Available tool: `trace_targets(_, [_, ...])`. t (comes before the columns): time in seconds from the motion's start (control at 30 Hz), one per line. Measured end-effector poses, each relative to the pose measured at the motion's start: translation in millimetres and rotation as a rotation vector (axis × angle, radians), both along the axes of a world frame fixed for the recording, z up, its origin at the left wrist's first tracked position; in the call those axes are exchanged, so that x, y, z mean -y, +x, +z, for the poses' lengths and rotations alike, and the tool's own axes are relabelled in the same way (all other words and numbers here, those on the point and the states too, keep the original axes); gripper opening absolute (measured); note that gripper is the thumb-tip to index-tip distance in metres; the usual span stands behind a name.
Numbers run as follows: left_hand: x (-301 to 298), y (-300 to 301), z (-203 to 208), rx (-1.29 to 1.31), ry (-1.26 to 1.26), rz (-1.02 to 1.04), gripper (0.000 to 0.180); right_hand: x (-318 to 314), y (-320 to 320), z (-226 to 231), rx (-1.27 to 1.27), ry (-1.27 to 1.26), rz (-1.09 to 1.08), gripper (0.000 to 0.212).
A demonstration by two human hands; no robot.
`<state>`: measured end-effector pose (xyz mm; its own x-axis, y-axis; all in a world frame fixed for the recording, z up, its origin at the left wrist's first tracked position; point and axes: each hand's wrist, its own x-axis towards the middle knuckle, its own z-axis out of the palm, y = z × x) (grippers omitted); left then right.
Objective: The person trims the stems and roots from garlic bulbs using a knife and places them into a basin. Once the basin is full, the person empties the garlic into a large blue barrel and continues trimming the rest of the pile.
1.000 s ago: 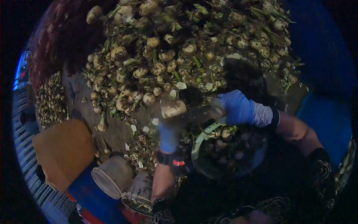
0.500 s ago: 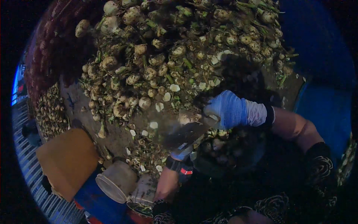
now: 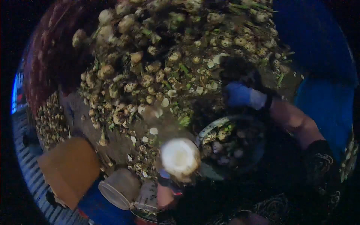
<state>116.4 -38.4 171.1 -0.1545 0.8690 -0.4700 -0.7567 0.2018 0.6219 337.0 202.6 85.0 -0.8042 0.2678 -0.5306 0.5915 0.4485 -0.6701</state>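
Observation:
My left hand, in a blue glove with a dark wristband, holds up a round pale root vegetable with its cut white face toward me; the root hides most of the hand. My right hand, also in a blue glove, is curled at the edge of a big heap of untrimmed roots with green stalks, above a round basin holding several trimmed roots. What the right hand grips is lost in shadow.
White cut slices litter the ground below the heap. A brown box, a pale bucket and a blue container stand lower left. A red mesh sack lies upper left, with blue sheeting at the right.
My left hand has lifted the root toward me, cut face up. My right hand, which held a grey blade against the root, has moved up and right to the heap's edge.

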Motion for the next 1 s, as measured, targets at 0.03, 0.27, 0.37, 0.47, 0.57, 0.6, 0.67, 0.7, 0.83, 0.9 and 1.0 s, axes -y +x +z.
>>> trace_targets(0.03, [-9.2, -8.6, 14.1, -0.005, 0.036, 0.083, 0.066, 5.4, -4.2, 4.9, -0.085, -0.014, -0.139, 0.019])
trace_targets(0.27, [-67.8, -1.8, 26.4, 0.214, 0.242, 0.474, 0.084, 44.5, -41.4, 84.4, -0.242, -0.848, -0.533, 0.020])
trace_targets(0.37, [-67.7, 15.2, 21.7, 0.131, 0.230, 0.500, 0.088, 49.5, -55.2, 117.9, -0.209, -1.047, -0.733, 0.020])
trace_targets(0.47, [-60.5, 25.0, 23.2, 0.477, 0.208, 0.404, 0.081, 52.3, -36.9, 27.8, -0.639, -0.715, -0.927, 0.017])
trace_targets(0.57, [-29.1, 9.1, 2.0, 0.393, -0.107, 0.211, 0.064, 30.8, -49.9, 76.6, -0.426, -0.865, -0.827, 0.014])
trace_targets(0.6, [-27.4, 13.6, -2.7, 0.251, -0.097, 0.176, 0.053, 27.1, -49.1, 78.5, -0.427, -0.862, -0.831, 0.014])
trace_targets(0.67, [-28.5, 12.8, -2.5, 0.085, -0.173, -0.162, 0.052, 17.1, -42.4, 79.7, -0.222, -0.784, -0.614, 0.019])
trace_targets(0.7, [-30.2, 13.0, -2.6, -0.097, -0.244, -0.488, 0.053, 12.2, -37.9, 81.5, -0.218, -0.775, -0.625, 0.019])
trace_targets(0.83, [-44.3, 12.6, -6.8, 0.074, -0.344, -0.394, 0.038, 5.3, -43.6, 94.9, -0.249, -0.536, -0.485, 0.018])
trace_targets(0.9, [-51.7, 9.2, -5.5, 0.011, -0.330, -0.353, 0.040, 6.0, -45.8, 96.2, -0.243, -0.436, -0.489, 0.017])
trace_targets(1.0, [-53.9, 0.7, -1.4, -0.246, -0.201, -0.388, 0.052, 9.7, -37.5, 83.0, -0.210, -0.258, -0.155, 0.019])
